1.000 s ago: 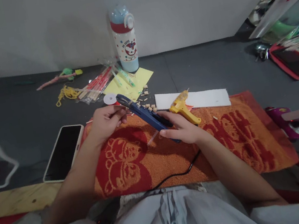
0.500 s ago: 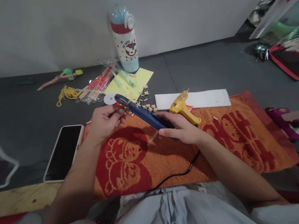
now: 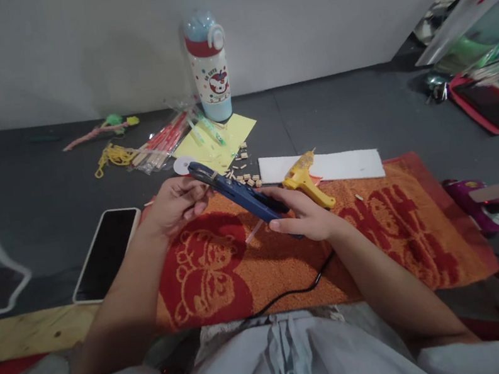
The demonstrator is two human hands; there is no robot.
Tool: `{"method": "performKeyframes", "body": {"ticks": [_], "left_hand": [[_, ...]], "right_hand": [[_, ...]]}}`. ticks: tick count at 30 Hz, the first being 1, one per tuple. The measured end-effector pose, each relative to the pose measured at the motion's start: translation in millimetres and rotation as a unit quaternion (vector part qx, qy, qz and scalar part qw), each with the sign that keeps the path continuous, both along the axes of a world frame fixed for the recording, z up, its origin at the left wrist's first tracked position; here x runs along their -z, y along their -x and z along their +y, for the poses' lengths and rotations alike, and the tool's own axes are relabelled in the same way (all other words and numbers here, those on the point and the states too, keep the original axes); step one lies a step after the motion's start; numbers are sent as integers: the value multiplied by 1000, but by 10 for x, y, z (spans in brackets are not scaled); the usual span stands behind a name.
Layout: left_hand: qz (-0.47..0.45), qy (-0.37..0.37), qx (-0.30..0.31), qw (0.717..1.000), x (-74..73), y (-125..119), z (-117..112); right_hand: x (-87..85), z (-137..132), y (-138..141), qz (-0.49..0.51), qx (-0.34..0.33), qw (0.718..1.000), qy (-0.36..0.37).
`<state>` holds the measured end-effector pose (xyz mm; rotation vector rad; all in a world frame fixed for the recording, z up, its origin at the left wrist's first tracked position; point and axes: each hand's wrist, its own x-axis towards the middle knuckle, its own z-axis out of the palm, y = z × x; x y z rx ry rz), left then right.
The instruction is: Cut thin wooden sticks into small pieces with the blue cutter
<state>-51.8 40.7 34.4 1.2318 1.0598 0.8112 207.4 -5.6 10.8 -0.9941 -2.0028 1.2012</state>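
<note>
My right hand (image 3: 299, 214) grips the handles of a dark blue cutting tool (image 3: 231, 190) that slants up to the left over an orange and red towel (image 3: 380, 222). My left hand (image 3: 175, 202) is pinched near the tool's head, holding a small thin piece that I cannot make out. A pale thin stick (image 3: 255, 230) shows under the tool. Small cut wooden bits (image 3: 245, 178) lie just beyond the tool.
A yellow glue gun (image 3: 305, 179) lies on the towel by a white strip (image 3: 341, 164), its black cord (image 3: 291, 292) running toward me. A phone (image 3: 105, 252) lies left. Behind are a bottle (image 3: 209, 66), yellow paper (image 3: 222, 137) and packs of sticks (image 3: 161, 144).
The blue tool's head and my left hand have shifted slightly left and down. My right hand has hardly moved.
</note>
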Motion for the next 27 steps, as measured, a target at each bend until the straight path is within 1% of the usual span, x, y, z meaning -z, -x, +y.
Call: {"method": "performKeyframes", "body": {"ticks": [3,5,9,14,20,22,24,25,27], "left_hand": [[-15,44,17,999,-15,-4,5],[-35,57,17,998,-26,-14,5],[-70,70,-5,995,-61,-44,-7],[-64,76,-7,995,-108,-69,-25],[-56,70,-17,996,-98,-52,-17],[-36,63,-25,997,-87,-54,-10],[-7,41,-38,998,-65,-71,-3],[11,19,-47,999,-51,-85,-2],[65,-51,-74,994,-19,-120,-9]], "right_hand": [[-8,1,-1,-1,-2,1000,-2],[-23,2,-1,-3,-4,1000,-3],[-57,4,-5,-9,-6,1000,4],[-72,3,-17,-16,-8,1000,13],[-65,-3,-18,-10,1,1000,7],[-52,-1,-8,-5,11,1000,7],[-39,2,8,1,27,1000,6],[-34,3,17,2,36,999,7],[-27,4,35,0,54,998,11]]}}
